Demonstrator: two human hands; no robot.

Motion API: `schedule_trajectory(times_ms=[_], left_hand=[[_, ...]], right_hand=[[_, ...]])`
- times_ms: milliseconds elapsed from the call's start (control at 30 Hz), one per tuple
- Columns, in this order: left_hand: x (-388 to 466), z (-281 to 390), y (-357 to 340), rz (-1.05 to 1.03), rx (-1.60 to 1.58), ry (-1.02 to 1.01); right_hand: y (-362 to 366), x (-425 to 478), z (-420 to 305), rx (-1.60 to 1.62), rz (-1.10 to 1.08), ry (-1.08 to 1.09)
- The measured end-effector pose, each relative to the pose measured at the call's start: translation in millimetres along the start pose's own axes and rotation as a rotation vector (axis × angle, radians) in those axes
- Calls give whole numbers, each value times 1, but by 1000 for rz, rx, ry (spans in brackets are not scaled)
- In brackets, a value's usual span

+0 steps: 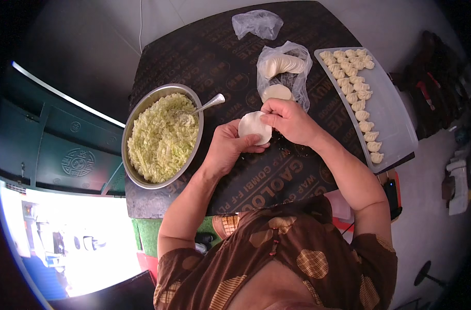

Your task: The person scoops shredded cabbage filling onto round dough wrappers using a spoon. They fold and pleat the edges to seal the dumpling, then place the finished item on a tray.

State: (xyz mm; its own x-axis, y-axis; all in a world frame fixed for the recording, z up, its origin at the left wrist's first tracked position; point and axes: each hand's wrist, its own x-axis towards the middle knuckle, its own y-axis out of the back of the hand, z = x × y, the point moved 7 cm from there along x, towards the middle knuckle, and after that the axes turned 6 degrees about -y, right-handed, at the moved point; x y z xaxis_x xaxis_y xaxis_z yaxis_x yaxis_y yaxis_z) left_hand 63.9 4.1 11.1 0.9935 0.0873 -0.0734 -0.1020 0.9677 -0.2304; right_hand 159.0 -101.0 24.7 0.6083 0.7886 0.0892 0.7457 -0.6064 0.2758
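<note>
A round, flat dumpling wrapper (pixel 252 126) is held between both hands above the table. My left hand (pixel 235 141) grips its lower edge, thumb on top. My right hand (pixel 291 120) pinches its upper right edge between thumb and fingers. Just beyond my right hand, a few loose wrappers (pixel 277 92) lie on a clear plastic bag (pixel 307 89). A fanned stack of wrappers (pixel 283 65) rests farther back on the same bag. To the left stands a metal bowl (pixel 198 155) of chopped, pale green cabbage filling (pixel 160 139), with a metal spoon (pixel 212 104) stuck in it.
At the right, a translucent plastic tray (pixel 392 131) carries several pleated dumplings (pixel 362 115) along its left and far sides. A crumpled plastic bag (pixel 257 24) lies at the table's far edge. The dark printed board tabletop (pixel 227 190) ends close to my body.
</note>
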Motion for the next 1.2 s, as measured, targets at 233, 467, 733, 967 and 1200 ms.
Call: schedule_trajectory(times_ms=[233, 467, 733, 967, 1200], left_hand=[[-1, 0, 2, 30, -44, 12], [-1, 6, 14, 138, 96, -155], [-3, -1, 20, 238, 3, -139], [-1, -1, 16, 174, -36, -136], [-4, 4, -3, -42, -247, 49]], right_hand=[[7, 0, -3, -13, 31, -10], [-4, -3, -4, 31, -102, -107], [-6, -1, 5, 7, -87, -63], [-4, 0, 4, -14, -77, -53], [-8, -5, -12, -58, -103, 59]])
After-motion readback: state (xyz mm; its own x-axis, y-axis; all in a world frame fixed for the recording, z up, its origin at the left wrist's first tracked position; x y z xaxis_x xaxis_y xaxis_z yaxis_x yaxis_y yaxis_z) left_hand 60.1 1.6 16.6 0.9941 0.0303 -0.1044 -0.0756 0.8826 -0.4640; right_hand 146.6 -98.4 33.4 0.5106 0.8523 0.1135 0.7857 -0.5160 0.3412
